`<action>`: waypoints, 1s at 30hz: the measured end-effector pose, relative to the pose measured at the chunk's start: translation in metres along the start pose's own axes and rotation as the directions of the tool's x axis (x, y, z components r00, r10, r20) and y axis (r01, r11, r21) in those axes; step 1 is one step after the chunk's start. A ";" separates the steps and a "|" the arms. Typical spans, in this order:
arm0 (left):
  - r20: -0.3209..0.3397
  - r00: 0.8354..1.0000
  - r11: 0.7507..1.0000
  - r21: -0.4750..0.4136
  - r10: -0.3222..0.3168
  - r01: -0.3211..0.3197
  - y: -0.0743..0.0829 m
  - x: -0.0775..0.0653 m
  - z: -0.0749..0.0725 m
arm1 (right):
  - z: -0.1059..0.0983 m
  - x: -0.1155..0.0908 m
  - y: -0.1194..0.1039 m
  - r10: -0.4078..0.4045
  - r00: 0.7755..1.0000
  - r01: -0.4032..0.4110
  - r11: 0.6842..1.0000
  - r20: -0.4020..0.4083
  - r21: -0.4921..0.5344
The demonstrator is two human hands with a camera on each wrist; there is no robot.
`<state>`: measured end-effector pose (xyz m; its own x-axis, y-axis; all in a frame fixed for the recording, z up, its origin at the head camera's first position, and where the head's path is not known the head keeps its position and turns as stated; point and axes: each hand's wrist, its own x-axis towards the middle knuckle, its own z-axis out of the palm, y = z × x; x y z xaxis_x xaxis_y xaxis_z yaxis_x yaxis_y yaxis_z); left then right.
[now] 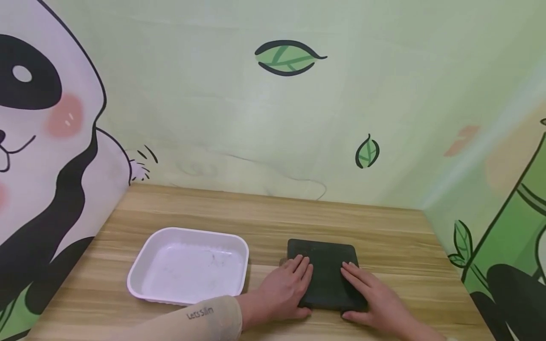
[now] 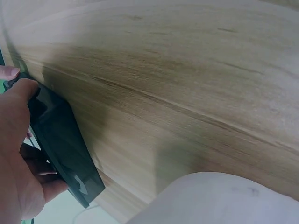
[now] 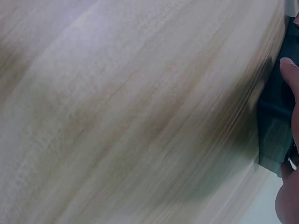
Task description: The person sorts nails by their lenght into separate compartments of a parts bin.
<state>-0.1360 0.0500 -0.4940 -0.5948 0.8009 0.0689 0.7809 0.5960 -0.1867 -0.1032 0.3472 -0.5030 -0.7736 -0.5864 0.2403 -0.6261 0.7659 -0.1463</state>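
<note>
A flat black rectangular box [image 1: 327, 277] lies on the wooden table, right of centre. My left hand [image 1: 283, 290] holds its left side, fingers over the top edge and thumb at the near corner. On the opposite side my right hand [image 1: 379, 299] grips the box, fingertips on the top edge and thumb low at the front. The left wrist view shows the dark box [image 2: 65, 144] with the thumb against its near side and fingers bent at its flank. Only part of the box [image 3: 273, 114] and right hand enter the right wrist view.
A white plastic tray [image 1: 192, 274] with faint marks inside stands left of the box; the left forearm's sleeve [image 1: 204, 317] overlaps its near edge. Behind the table [image 1: 264, 213] rises a green wall [image 1: 204, 104] with printed leaves and a panda.
</note>
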 end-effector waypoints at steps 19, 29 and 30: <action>-0.015 1.000 0.999 0.033 0.028 -0.027 0.003 -0.002 0.002 | 0.003 0.000 -0.005 0.009 1.000 -0.009 1.000 0.004 -0.009; 0.063 0.998 0.996 -0.091 -0.005 0.011 -0.008 -0.001 -0.013 | -0.010 0.005 -0.009 0.029 0.997 -0.031 0.999 0.076 0.016; 0.073 0.997 0.993 -0.117 -0.009 0.017 -0.010 -0.002 -0.016 | -0.012 0.005 -0.009 0.026 0.996 -0.028 0.999 0.082 0.021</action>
<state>-0.1397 0.0438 -0.4768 -0.6140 0.7893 -0.0008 0.7875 0.6125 -0.0692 -0.1004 0.3400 -0.4887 -0.7949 -0.5861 0.1570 -0.6064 0.7761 -0.1732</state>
